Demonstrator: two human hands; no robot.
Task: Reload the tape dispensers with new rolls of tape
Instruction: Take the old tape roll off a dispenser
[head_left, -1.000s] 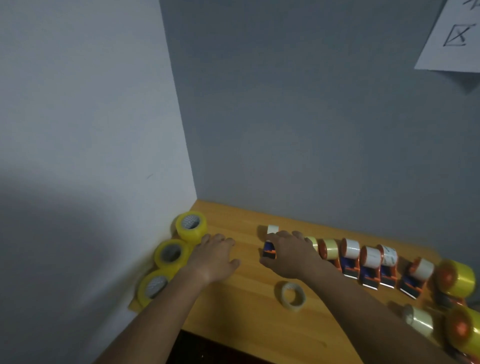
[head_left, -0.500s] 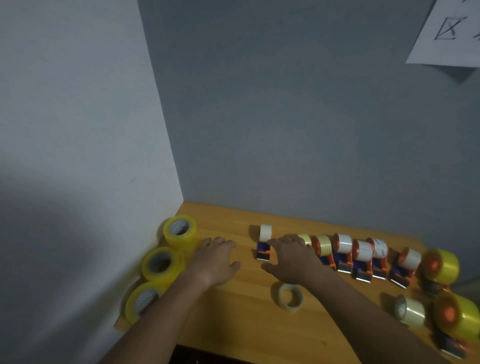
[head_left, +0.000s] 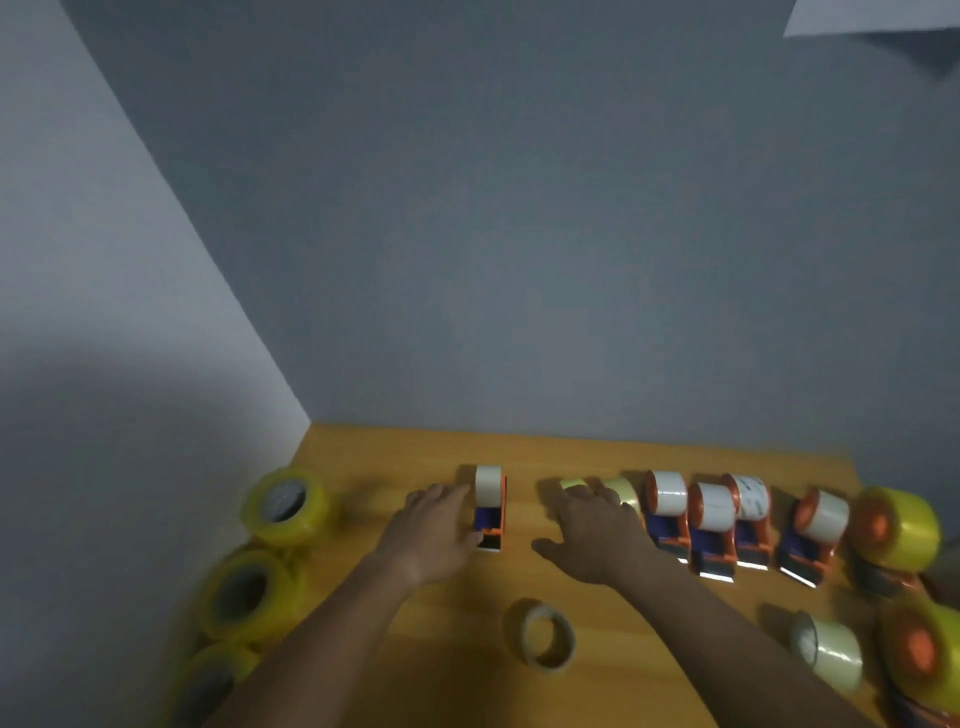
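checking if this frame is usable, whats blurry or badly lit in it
Head view: dim and soft throughout; the yellow tape rolls by the left wall are smeared by motion blur, as is the loose roll at the front. The left hand and the lone dispenser read clearer. A broad shadow darkens the left wall, and wide-angle distortion slants its corner.

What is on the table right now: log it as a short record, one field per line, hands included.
surface: wooden table in a wall corner
left hand: open, touching the lone orange-and-blue tape dispenser
right hand: open, flat over the left end of the dispenser row
spare rolls: three large yellow tape rolls by the left wall
near edge: small clear tape roll, lying loose
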